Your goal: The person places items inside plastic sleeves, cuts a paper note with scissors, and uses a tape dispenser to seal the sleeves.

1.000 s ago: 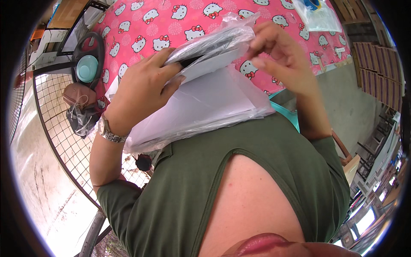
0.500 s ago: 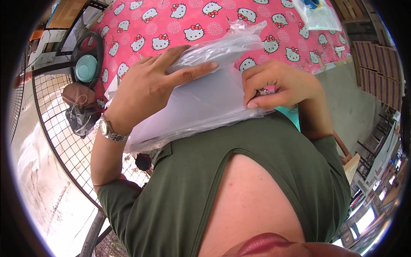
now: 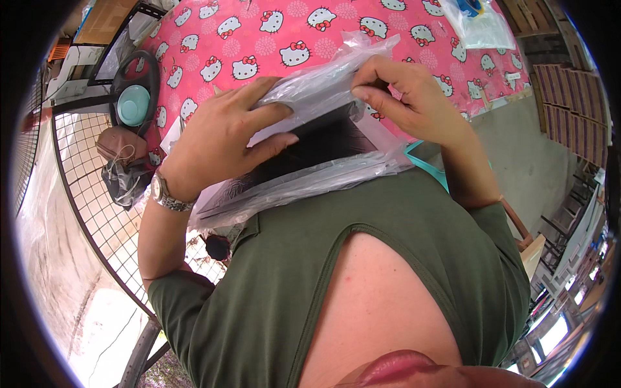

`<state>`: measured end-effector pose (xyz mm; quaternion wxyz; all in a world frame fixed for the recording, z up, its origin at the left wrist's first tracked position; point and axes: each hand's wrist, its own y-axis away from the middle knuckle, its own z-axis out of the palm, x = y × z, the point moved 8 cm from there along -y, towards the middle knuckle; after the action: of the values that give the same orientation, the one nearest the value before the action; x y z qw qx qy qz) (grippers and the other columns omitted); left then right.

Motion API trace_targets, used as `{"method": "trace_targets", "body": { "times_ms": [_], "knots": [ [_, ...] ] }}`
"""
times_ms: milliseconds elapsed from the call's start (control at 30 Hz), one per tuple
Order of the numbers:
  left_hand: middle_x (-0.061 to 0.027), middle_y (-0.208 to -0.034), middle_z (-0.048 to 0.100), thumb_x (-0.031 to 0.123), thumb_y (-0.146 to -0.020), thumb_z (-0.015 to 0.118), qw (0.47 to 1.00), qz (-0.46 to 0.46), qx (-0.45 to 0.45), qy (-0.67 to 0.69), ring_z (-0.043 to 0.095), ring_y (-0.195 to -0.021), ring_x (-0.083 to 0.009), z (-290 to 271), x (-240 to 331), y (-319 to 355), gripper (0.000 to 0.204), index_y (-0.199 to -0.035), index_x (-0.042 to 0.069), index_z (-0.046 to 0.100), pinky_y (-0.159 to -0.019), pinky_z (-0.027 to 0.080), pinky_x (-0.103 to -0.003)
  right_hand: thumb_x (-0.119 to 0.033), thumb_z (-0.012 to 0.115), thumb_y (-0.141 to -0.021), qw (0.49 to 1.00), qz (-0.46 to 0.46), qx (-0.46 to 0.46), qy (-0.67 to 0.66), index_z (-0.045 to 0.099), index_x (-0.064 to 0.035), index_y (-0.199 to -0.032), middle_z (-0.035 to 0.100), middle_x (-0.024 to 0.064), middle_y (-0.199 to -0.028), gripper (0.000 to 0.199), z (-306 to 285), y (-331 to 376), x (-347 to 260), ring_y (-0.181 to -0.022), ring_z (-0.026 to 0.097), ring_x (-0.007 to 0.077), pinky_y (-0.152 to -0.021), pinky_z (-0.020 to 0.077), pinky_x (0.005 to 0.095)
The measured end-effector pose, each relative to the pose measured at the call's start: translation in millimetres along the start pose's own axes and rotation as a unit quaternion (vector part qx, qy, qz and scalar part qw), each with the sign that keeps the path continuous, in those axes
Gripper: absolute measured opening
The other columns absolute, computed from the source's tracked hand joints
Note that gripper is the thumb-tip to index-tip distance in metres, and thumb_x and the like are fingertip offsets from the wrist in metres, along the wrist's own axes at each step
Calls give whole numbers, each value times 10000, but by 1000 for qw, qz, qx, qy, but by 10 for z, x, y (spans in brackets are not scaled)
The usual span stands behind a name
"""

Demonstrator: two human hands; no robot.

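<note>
A clear plastic bag [image 3: 310, 180] with whitish sheeting lies across my lap, close against my green shirt. It is spread apart in the middle, and a black, hair-like bundle [image 3: 317, 139] shows inside. My left hand [image 3: 236, 132] holds the bag's left side, its thumb over the black strands and its fingers at the raised upper flap [image 3: 317, 81]. At the flap's right end, the thumb and forefinger of my right hand [image 3: 411, 97] are pinched together on the edge. What lies under the bag is mostly hidden; a turquoise edge [image 3: 427, 161] shows at its right.
A table with a pink patterned cover [image 3: 246, 39] stands ahead. Another clear bag [image 3: 482, 29] lies at its far right. To the left are a light-green bowl [image 3: 133, 105], a brown pouch [image 3: 121, 143] and wire mesh [image 3: 90, 168]. Stacked boxes [image 3: 572, 110] stand at right.
My right hand has moved up from the bag's lower right edge to the flap. The whitish sheet is lifted back, exposing the black bundle. My left hand's fingers have drawn in slightly.
</note>
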<state>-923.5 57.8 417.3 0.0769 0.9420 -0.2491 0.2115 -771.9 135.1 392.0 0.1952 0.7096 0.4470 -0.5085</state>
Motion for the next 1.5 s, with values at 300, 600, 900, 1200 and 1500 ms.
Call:
{"method": "trace_targets", "body": {
  "times_ms": [300,600,900,1200,1500],
  "knots": [
    [-231,-1227,550,168,-785,713,1000,-10,16,0,616,-951,-383,-13,-60,-23,245,-982,35,654,-803,503,-415,-52,698,-823,980,5,196,-29,603,-18,-952,632,32,-801,163,-330,76,154,-740,602,101,-698,493,255],
    [-133,-1380,456,155,-780,676,996,11,43,-83,589,-1037,-319,-117,-3,-95,178,-948,99,678,-879,473,-429,-60,724,-815,964,43,234,-122,612,-11,-943,635,29,-832,176,-109,55,722,-785,603,96,-738,495,261],
    [-119,-1420,424,127,-749,683,994,6,60,-91,589,-1016,-308,-71,-59,-34,157,-898,84,707,-863,478,-399,-54,708,-824,964,18,260,48,644,0,-869,649,38,-759,95,-40,111,762,-728,609,115,-689,498,269],
    [-165,-1478,357,121,-725,696,998,6,40,-52,507,-1190,-330,-68,-141,-96,123,-802,24,702,-958,436,-401,3,679,-813,948,-18,305,-89,653,2,-949,665,38,-814,138,-88,-11,770,-779,629,101,-726,513,249],
    [-166,-1497,337,123,-732,696,999,-16,28,-39,444,-1293,-337,-96,-192,-129,165,-652,-9,637,-1028,375,-423,26,650,-805,962,-6,220,-164,652,-7,-950,654,8,-839,148,21,-35,895,-780,579,69,-718,472,238]
  ]
}}
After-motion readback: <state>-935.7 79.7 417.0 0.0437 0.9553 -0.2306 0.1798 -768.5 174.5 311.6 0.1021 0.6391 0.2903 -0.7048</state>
